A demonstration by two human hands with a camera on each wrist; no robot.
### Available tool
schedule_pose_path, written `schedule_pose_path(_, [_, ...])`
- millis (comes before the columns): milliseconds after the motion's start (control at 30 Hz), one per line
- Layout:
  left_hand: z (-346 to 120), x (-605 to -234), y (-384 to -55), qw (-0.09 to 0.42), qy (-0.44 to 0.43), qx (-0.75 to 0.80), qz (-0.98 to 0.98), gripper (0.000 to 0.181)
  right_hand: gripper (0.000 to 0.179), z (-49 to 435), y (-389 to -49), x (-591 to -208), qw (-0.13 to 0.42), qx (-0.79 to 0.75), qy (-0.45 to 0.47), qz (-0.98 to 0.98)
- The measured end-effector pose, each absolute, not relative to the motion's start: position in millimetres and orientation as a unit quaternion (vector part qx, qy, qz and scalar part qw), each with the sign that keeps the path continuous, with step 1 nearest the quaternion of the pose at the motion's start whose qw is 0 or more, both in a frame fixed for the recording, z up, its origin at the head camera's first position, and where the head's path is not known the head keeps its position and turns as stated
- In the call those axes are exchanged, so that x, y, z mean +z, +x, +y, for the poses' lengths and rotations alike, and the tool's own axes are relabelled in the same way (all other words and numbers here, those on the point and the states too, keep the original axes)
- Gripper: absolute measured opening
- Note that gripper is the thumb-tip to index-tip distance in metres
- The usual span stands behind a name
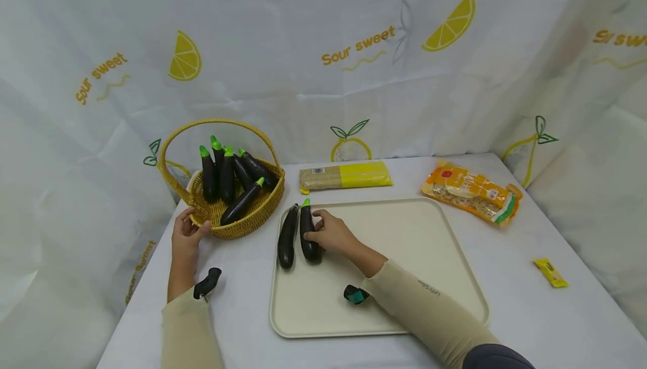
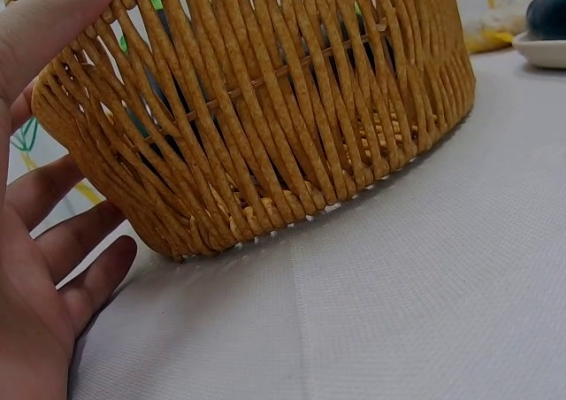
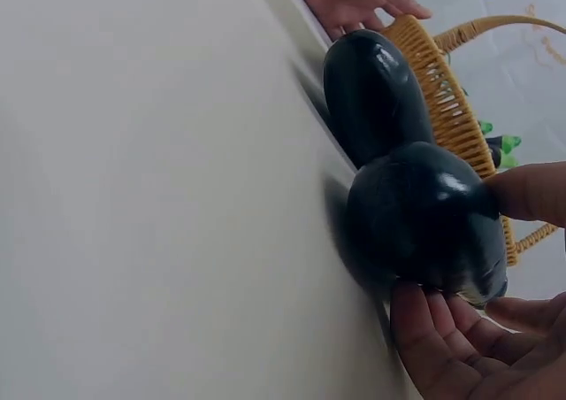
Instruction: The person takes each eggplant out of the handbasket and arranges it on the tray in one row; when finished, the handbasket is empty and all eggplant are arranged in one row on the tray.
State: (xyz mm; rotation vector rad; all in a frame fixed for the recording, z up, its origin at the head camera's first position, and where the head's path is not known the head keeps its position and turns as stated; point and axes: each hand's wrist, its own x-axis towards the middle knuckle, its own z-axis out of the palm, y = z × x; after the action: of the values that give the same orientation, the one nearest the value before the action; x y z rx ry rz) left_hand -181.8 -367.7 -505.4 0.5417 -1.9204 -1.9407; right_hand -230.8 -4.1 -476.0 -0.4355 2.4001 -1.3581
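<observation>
My right hand (image 1: 335, 234) grips a dark eggplant (image 1: 307, 233) with a green stem at the left side of the beige tray (image 1: 374, 329). In the right wrist view its thumb is on one side of the eggplant (image 3: 424, 219) and the fingers (image 3: 424, 329) on the other. Another eggplant (image 1: 287, 240) lies alongside on the tray's left edge. My left hand (image 1: 187, 237) holds the near left rim of a wicker basket (image 1: 253, 226). The left wrist view shows its thumb at the rim and its fingers against the woven side. Several eggplants (image 1: 227, 178) lie inside the basket.
Behind the tray lies a yellow and tan packet (image 1: 346, 177). An orange food bag (image 1: 472, 192) is at the back right, and a small yellow packet (image 1: 551, 273) is near the right edge. The basket's tall handle (image 1: 222, 122) arches over the eggplants.
</observation>
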Motion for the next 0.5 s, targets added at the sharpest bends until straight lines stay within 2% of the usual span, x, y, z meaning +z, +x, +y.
schedule_pose_path(500, [-367.7,-504.5,-183.0,0.172,0.186,-0.694,-0.674,0.060,0.064,-5.7,-237.8,-477.7,0.197,-0.479,-0.151,0.842])
